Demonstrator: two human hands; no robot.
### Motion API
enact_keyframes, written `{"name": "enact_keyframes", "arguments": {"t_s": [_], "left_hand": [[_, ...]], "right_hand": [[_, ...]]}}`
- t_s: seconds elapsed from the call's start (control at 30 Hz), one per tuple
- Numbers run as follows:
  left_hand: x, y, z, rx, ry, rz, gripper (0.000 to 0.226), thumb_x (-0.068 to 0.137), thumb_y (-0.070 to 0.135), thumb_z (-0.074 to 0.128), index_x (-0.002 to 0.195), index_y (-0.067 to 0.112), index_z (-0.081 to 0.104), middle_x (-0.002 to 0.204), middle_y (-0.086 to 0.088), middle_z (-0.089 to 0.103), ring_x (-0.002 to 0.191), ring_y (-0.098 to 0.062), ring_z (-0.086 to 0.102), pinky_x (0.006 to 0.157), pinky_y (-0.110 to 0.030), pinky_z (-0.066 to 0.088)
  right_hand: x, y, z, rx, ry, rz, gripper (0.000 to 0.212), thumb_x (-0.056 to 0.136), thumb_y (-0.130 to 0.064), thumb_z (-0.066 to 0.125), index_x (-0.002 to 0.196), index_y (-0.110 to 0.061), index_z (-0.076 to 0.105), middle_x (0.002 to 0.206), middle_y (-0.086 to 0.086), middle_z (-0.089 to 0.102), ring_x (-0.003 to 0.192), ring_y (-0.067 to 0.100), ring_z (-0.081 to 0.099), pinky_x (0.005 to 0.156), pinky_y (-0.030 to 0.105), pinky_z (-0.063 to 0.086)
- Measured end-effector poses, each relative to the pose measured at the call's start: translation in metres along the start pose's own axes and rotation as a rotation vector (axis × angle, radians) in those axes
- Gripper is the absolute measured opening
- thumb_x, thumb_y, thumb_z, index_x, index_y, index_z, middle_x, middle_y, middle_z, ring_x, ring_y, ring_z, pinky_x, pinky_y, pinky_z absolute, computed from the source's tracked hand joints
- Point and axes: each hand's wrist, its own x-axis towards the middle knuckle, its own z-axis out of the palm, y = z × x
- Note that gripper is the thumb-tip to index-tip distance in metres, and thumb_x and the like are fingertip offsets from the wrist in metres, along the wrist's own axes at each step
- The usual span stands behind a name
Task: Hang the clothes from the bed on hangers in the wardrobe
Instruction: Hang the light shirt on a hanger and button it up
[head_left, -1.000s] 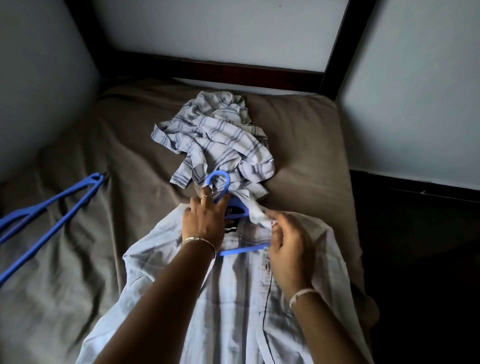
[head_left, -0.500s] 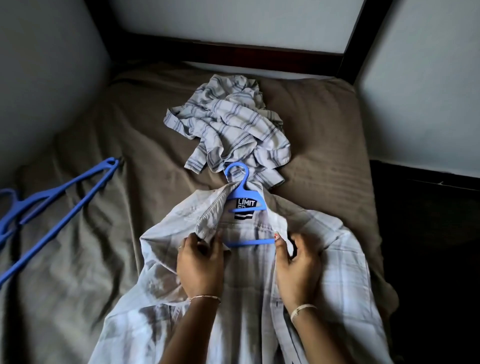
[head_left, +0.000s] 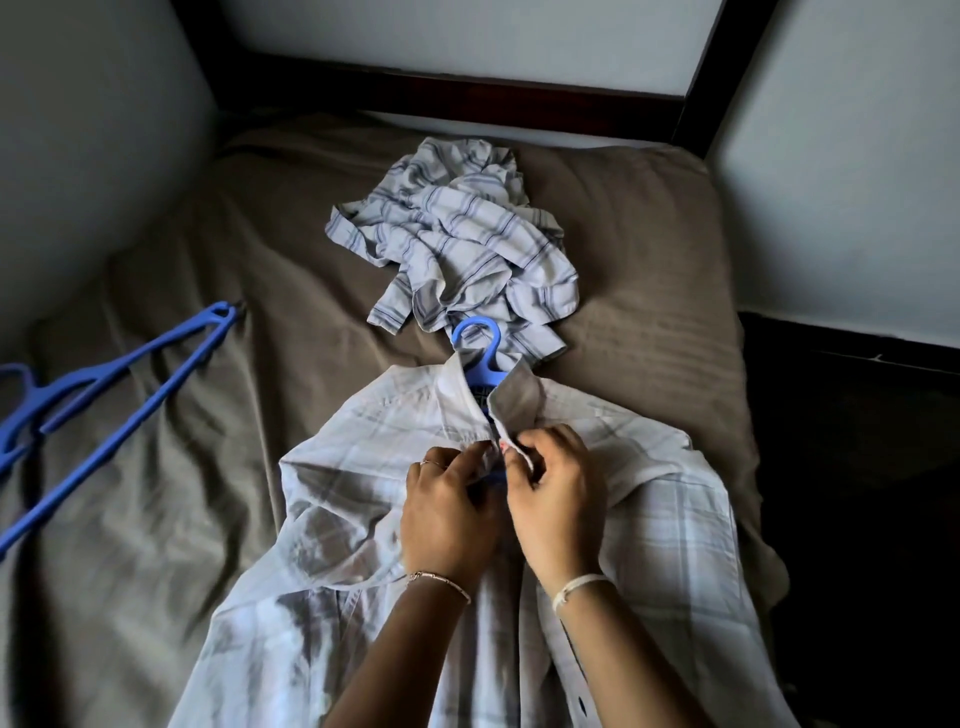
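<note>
A pale checked shirt (head_left: 670, 514) lies front-up on the brown bed (head_left: 234, 509). A blue hanger (head_left: 480, 353) sits inside it, with only its hook and neck showing above the collar. My left hand (head_left: 449, 514) pinches the left front edge of the shirt just below the collar. My right hand (head_left: 556, 493) pinches the right front edge beside it. The two edges meet between my fingertips. A crumpled striped shirt (head_left: 457, 244) lies just beyond the hook.
Two more blue hangers (head_left: 119, 384) lie on the bed at the left. A dark wooden bed frame (head_left: 467, 98) runs along the far wall, with a post at the right. Dark floor lies to the right of the mattress.
The collar was open with the label showing; now both hands have drawn the shirt's front edges together at the neck, covering most of the hanger.
</note>
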Motion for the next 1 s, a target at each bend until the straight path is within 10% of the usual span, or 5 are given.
{"name": "enact_keyframes", "arguments": {"t_s": [0.23,0.43,0.7,1.0], "left_hand": [[0.008,0.001,0.009,0.147,0.143,0.096,0.020,0.077,0.034,0.067,0.095,0.029,0.073,0.098,0.000,0.065,0.088,-0.030,0.053,0.071,-0.038,0.047],[0.021,-0.013,0.017,-0.088,0.053,-0.174,0.029,0.078,0.037,0.075,0.071,0.014,0.060,0.080,-0.011,0.063,0.081,-0.036,0.058,0.068,-0.037,0.041],[0.034,-0.008,0.016,0.008,-0.123,-0.366,0.039,0.078,0.051,0.070,0.099,0.018,0.068,0.111,-0.005,0.062,0.113,-0.030,0.053,0.092,-0.043,0.043],[0.008,-0.019,-0.001,-0.597,0.058,-0.219,0.015,0.085,0.024,0.072,0.076,0.023,0.060,0.077,0.002,0.067,0.064,-0.011,0.059,0.066,-0.034,0.050]], "right_hand": [[-0.007,0.016,0.016,0.344,-0.113,0.444,0.012,0.085,-0.032,0.071,0.076,-0.025,0.066,0.073,-0.004,0.070,0.069,0.017,0.064,0.069,0.042,0.054],[-0.005,0.023,0.003,0.767,-0.172,0.595,0.022,0.092,-0.010,0.062,0.072,-0.003,0.058,0.044,-0.011,0.042,0.041,-0.002,0.032,0.042,0.014,0.027],[-0.004,0.026,0.001,0.963,-0.151,0.728,0.020,0.095,-0.010,0.057,0.076,-0.010,0.061,0.044,-0.011,0.040,0.036,0.000,0.030,0.038,0.014,0.025],[-0.007,0.019,0.002,0.989,-0.055,0.719,0.021,0.097,-0.012,0.056,0.075,-0.012,0.056,0.050,-0.009,0.047,0.039,0.001,0.036,0.040,0.015,0.035]]}}
